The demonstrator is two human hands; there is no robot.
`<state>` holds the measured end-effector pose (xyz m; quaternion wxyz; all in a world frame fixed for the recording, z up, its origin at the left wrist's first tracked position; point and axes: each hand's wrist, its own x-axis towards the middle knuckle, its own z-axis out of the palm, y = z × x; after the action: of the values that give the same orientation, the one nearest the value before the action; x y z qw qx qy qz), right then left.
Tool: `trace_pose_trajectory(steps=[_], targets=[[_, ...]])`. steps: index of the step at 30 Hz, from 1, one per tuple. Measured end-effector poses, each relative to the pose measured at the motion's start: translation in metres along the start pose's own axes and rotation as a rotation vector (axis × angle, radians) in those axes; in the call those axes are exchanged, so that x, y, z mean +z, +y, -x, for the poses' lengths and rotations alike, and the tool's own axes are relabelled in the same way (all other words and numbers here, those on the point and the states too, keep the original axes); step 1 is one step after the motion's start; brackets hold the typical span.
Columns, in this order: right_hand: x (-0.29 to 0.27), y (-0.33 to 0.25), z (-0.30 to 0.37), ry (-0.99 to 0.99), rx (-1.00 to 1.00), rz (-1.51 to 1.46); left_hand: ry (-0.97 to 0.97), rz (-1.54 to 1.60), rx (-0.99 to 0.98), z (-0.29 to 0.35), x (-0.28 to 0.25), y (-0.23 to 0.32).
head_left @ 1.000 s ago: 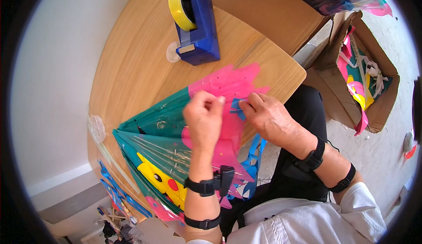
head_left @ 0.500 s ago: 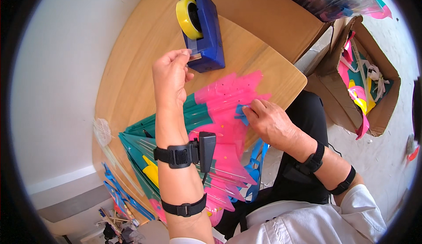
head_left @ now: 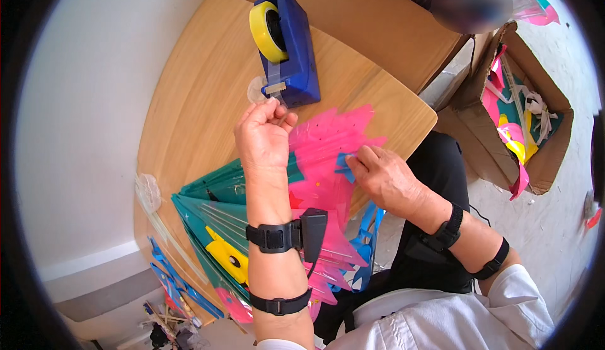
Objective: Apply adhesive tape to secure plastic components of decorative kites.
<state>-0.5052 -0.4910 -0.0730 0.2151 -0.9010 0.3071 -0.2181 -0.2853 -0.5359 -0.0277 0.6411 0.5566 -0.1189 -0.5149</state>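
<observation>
A blue tape dispenser [head_left: 299,50] with a yellow-cored roll of clear tape [head_left: 267,31] stands on the wooden table. Just in front of its cutting edge, my left hand [head_left: 265,139] is closed in a pinch on the end of the tape. Below lies a folded sheet of thin plastic [head_left: 328,195] in pink, green and yellow, with thin rods along its folds. Over its right edge, my right hand [head_left: 392,178] pinches a blue ribbon [head_left: 345,166] against the pink part. My left forearm hides some of the sheet.
White rods with a clear wrapped bundle [head_left: 147,192] lie at the table's left edge. Blue ribbons [head_left: 170,274] hang there too. A large cardboard box [head_left: 365,16] stands behind the table; an open carton [head_left: 510,135] of colourful plastic pieces sits at right.
My left hand has moved a little toward me and right, just off the dispenser's cutter, drawing the tape. My right hand has stayed nearly still on the ribbon.
</observation>
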Motion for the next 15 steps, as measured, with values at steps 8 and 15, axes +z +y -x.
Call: trace_pose_trajectory(steps=[8,15], targets=[[0.0,-0.001,-0.002,0.025,-0.018,-0.017,-0.055,0.169,-0.488,-0.01,-0.016,-0.015],[0.003,0.0,0.0,0.015,-0.001,-0.01,-0.513,-1.036,-0.052,0.039,0.003,-0.005]])
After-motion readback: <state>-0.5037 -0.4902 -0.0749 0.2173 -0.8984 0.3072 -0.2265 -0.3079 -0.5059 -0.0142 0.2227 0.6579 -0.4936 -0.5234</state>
